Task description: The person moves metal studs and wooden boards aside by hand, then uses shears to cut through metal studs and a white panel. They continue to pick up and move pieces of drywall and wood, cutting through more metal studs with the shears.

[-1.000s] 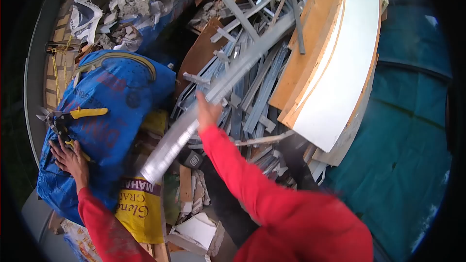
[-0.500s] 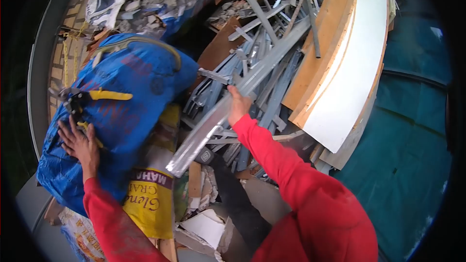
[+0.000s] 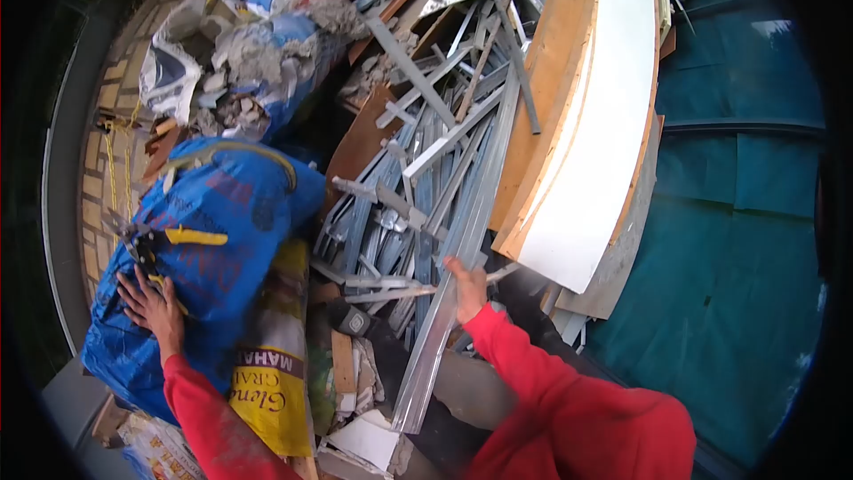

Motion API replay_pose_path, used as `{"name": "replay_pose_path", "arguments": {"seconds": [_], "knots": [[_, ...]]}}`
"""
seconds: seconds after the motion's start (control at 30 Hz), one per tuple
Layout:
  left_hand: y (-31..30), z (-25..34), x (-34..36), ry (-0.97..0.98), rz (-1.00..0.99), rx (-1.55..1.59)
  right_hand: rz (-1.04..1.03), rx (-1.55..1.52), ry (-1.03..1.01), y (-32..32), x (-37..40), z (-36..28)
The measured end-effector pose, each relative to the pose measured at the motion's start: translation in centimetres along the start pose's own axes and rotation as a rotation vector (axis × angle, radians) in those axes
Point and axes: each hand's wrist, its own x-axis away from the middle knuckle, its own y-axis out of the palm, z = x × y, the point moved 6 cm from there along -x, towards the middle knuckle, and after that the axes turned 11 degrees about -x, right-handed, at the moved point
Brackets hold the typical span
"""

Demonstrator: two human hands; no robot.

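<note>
Right of the blue sack (image 3: 222,240), the right hand (image 3: 466,289) clasps a long, dull-grey metal channel (image 3: 426,364). The left hand (image 3: 151,307) lies flat on the sack, fingers splayed.

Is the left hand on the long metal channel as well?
No, the left hand lies spread on the blue bag by the yellow-handled snips; only the right hand grips the metal channel.

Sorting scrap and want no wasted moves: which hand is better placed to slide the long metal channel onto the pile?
Right. The right hand grips the long metal channel; the left hand is off to the side, pressed on the blue bag beside the yellow-handled snips.
</note>
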Motion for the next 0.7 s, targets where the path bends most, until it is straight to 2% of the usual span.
{"name": "replay_pose_path", "arguments": {"seconds": [0.07, 0.17, 0.27, 0.37, 0.4, 0.53, 0.57, 0.67, 0.7], "knots": [[-0.1, 0.3, -0.3, 0.015, 0.031, 0.005, -0.03, -0.022, 0.04, 0.2, -0.9, -0.1], [-0.1, 0.3, -0.2, -0.027, -0.05, -0.001, -0.015, -0.034, 0.132, -0.8, -0.7, -0.8], [0.9, -0.3, -0.4, -0.046, -0.054, -0.025, -0.053, -0.049, 0.087, -1.1, 0.5, -3.2], [0.7, -0.1, -0.5, -0.053, -0.012, 0.02, -0.087, -0.105, 0.178, -3.5, -0.1, -3.6], [0.8, -0.1, -0.5, -0.049, 0.01, -0.032, -0.064, -0.152, 0.264, -2.5, 1.4, -4.5], [-0.5, 0.9, -0.3, -0.062, -0.015, -0.01, -0.057, -0.28, 0.273, 1.0, 1.9, -4.4], [-1.1, 1.2, -0.2, -0.048, 0.0, -0.002, -0.219, -0.355, 0.284, 2.2, 1.4, -4.2], [-2.0, 1.7, 0.0, -0.019, 0.026, -0.019, -0.267, -0.524, 0.271, 6.9, 1.8, -4.9], [-2.3, 1.8, -0.1, -0.037, -0.013, -0.009, -0.367, -0.554, 0.268, 8.6, 1.1, -4.9]]}}
